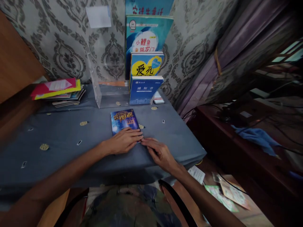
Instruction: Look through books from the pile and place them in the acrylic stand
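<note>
A blue book (123,119) with gold title lettering lies closed on the cloth-covered table in front of me. My left hand (125,139) rests flat across its lower part, fingers stretched to the right and covering the bottom of the cover. At the lower right corner, the fingertips of my right hand (160,153) meet the book's edge, with thumb and fingers drawn together there. The exact grip at that corner is partly hidden by the fingers.
Behind the book, a clear acrylic rack (111,100) holds several upright books, a blue booklet (146,91) foremost. A stack of books and folders (58,90) sits at the left. To the right are a dark red cabinet (220,138) with a blue cloth (257,137), and papers (220,195) on the floor.
</note>
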Action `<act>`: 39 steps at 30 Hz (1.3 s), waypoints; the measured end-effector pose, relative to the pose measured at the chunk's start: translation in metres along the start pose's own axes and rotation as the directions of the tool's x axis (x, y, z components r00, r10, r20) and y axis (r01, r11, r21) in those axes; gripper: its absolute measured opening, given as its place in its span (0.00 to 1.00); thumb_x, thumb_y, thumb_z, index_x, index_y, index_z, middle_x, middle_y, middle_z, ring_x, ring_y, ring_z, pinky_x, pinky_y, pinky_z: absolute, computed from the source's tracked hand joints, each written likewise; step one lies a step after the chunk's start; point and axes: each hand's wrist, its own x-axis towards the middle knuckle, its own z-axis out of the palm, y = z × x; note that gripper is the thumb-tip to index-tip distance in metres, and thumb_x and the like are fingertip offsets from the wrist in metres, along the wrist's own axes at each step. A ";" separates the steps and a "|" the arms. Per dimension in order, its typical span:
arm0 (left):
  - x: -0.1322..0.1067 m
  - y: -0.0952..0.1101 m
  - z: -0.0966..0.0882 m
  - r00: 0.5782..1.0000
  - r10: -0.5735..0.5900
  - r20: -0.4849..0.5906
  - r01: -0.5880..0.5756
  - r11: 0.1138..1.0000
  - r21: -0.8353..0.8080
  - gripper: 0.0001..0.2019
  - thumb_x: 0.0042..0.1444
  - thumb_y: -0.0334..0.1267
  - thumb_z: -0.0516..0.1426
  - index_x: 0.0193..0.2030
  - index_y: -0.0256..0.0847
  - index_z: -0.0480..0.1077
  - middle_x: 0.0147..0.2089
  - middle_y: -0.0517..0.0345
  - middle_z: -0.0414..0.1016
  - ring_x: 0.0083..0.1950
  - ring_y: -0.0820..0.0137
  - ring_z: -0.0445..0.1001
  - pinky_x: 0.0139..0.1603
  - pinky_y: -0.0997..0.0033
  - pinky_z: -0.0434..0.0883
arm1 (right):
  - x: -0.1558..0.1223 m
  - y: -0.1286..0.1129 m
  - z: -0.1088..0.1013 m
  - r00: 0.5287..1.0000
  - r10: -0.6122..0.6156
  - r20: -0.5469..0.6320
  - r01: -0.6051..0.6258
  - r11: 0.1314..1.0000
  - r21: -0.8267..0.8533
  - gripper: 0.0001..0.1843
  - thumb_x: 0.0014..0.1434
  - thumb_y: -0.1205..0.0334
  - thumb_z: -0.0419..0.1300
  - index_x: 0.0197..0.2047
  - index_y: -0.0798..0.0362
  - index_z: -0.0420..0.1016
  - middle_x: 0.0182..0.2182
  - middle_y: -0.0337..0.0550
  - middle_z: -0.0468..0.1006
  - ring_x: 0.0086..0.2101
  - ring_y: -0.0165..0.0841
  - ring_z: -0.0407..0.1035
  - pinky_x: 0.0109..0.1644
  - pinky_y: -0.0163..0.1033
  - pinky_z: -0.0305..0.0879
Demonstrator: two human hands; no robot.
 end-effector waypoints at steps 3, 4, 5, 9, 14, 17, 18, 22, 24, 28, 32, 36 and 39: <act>-0.007 0.011 0.002 1.000 -0.018 0.003 0.018 1.000 0.024 0.21 0.71 0.37 0.44 0.67 0.46 0.62 0.69 0.54 0.66 0.70 0.65 0.62 0.69 0.55 0.58 | -0.004 0.002 0.003 0.999 -0.014 -0.030 0.014 1.000 -0.016 0.17 0.65 0.72 0.51 0.49 0.51 0.79 0.47 0.48 0.83 0.52 0.38 0.74 0.56 0.47 0.74; -0.009 0.014 0.004 1.000 -0.031 0.002 0.031 0.999 0.041 0.21 0.71 0.37 0.44 0.68 0.45 0.62 0.69 0.53 0.65 0.70 0.64 0.62 0.69 0.55 0.58 | -0.004 0.002 0.004 0.999 -0.013 -0.038 0.012 1.000 -0.021 0.17 0.65 0.72 0.51 0.49 0.51 0.79 0.47 0.47 0.83 0.52 0.37 0.75 0.56 0.47 0.74; -0.012 0.017 0.005 0.999 -0.047 0.000 0.047 0.997 0.062 0.22 0.71 0.36 0.43 0.68 0.43 0.61 0.69 0.52 0.65 0.71 0.64 0.61 0.69 0.54 0.58 | -0.004 0.002 0.005 0.999 -0.011 -0.045 0.010 1.000 -0.025 0.17 0.65 0.71 0.51 0.49 0.50 0.79 0.47 0.47 0.83 0.52 0.37 0.75 0.56 0.47 0.74; -0.023 0.032 0.012 0.994 -0.105 -0.014 0.105 0.981 0.163 0.23 0.71 0.33 0.41 0.70 0.39 0.57 0.72 0.49 0.61 0.73 0.64 0.57 0.71 0.54 0.56 | -0.004 0.001 0.007 0.998 -0.022 -0.062 0.020 0.999 -0.034 0.18 0.64 0.71 0.51 0.49 0.48 0.79 0.47 0.46 0.83 0.51 0.38 0.75 0.55 0.50 0.75; -0.029 0.043 0.016 0.993 -0.117 -0.027 0.120 0.964 0.237 0.23 0.71 0.34 0.42 0.70 0.38 0.57 0.72 0.50 0.60 0.73 0.64 0.56 0.72 0.55 0.56 | -0.004 0.002 0.008 0.993 -0.070 -0.090 0.066 0.997 -0.052 0.19 0.63 0.73 0.52 0.49 0.48 0.79 0.47 0.47 0.83 0.50 0.38 0.76 0.53 0.49 0.77; -0.026 0.046 0.017 0.988 -0.142 -0.052 0.151 0.960 0.238 0.22 0.72 0.37 0.42 0.69 0.41 0.59 0.70 0.52 0.64 0.72 0.64 0.58 0.71 0.55 0.57 | -0.003 0.003 0.008 0.992 -0.080 -0.096 0.075 0.996 -0.048 0.20 0.62 0.73 0.52 0.50 0.47 0.79 0.47 0.46 0.83 0.49 0.38 0.76 0.52 0.48 0.78; -0.025 0.047 0.018 0.987 -0.151 -0.060 0.162 0.957 0.239 0.22 0.72 0.39 0.42 0.69 0.41 0.60 0.70 0.52 0.64 0.72 0.64 0.59 0.71 0.55 0.58 | -0.003 0.004 0.008 0.992 -0.083 -0.095 0.078 0.996 -0.047 0.20 0.62 0.73 0.52 0.50 0.47 0.79 0.46 0.46 0.83 0.49 0.38 0.76 0.52 0.48 0.78; -0.022 0.050 0.018 0.979 -0.186 -0.078 0.200 0.948 0.246 0.23 0.73 0.45 0.41 0.68 0.42 0.61 0.69 0.51 0.65 0.71 0.62 0.61 0.70 0.55 0.58 | -0.003 0.004 0.007 0.992 -0.094 -0.087 0.090 0.995 -0.049 0.19 0.62 0.73 0.52 0.49 0.48 0.79 0.46 0.46 0.83 0.49 0.39 0.76 0.51 0.48 0.78; -0.020 0.051 0.018 0.975 -0.209 -0.074 0.221 0.943 0.247 0.24 0.73 0.47 0.42 0.68 0.42 0.62 0.69 0.51 0.65 0.71 0.61 0.62 0.70 0.53 0.58 | -0.002 0.003 0.006 0.992 -0.095 -0.085 0.090 0.995 -0.051 0.19 0.63 0.73 0.52 0.49 0.48 0.79 0.46 0.47 0.83 0.49 0.39 0.76 0.51 0.48 0.78; -0.010 0.042 0.016 0.956 -0.284 -0.080 0.295 0.925 0.241 0.26 0.71 0.52 0.43 0.68 0.41 0.62 0.69 0.48 0.65 0.70 0.58 0.63 0.69 0.49 0.59 | -0.002 0.003 0.005 0.991 -0.107 -0.078 0.103 0.993 -0.056 0.18 0.63 0.73 0.52 0.48 0.48 0.79 0.45 0.47 0.83 0.48 0.39 0.76 0.50 0.48 0.78; 0.005 0.015 0.012 0.933 -0.346 -0.097 0.359 0.907 0.221 0.26 0.70 0.53 0.44 0.67 0.40 0.63 0.67 0.45 0.67 0.68 0.56 0.66 0.66 0.49 0.63 | -0.002 0.003 0.005 0.991 -0.115 -0.072 0.111 0.992 -0.055 0.19 0.63 0.74 0.52 0.49 0.47 0.78 0.46 0.47 0.83 0.49 0.39 0.76 0.50 0.47 0.78; 0.021 -0.025 0.005 0.913 -0.376 -0.158 0.404 0.885 0.231 0.23 0.70 0.50 0.46 0.64 0.41 0.66 0.66 0.45 0.68 0.67 0.57 0.67 0.65 0.51 0.64 | -0.002 0.003 0.005 0.988 -0.134 -0.079 0.129 0.990 -0.057 0.20 0.63 0.74 0.52 0.50 0.47 0.77 0.46 0.46 0.83 0.49 0.39 0.76 0.49 0.49 0.78; 0.032 -0.056 -0.002 0.896 -0.401 -0.189 0.438 0.866 0.240 0.20 0.71 0.47 0.46 0.61 0.41 0.69 0.64 0.46 0.71 0.64 0.59 0.70 0.62 0.55 0.68 | -0.002 0.004 0.005 0.987 -0.138 -0.087 0.133 0.989 -0.065 0.19 0.63 0.74 0.52 0.50 0.47 0.77 0.47 0.46 0.83 0.49 0.39 0.76 0.49 0.48 0.79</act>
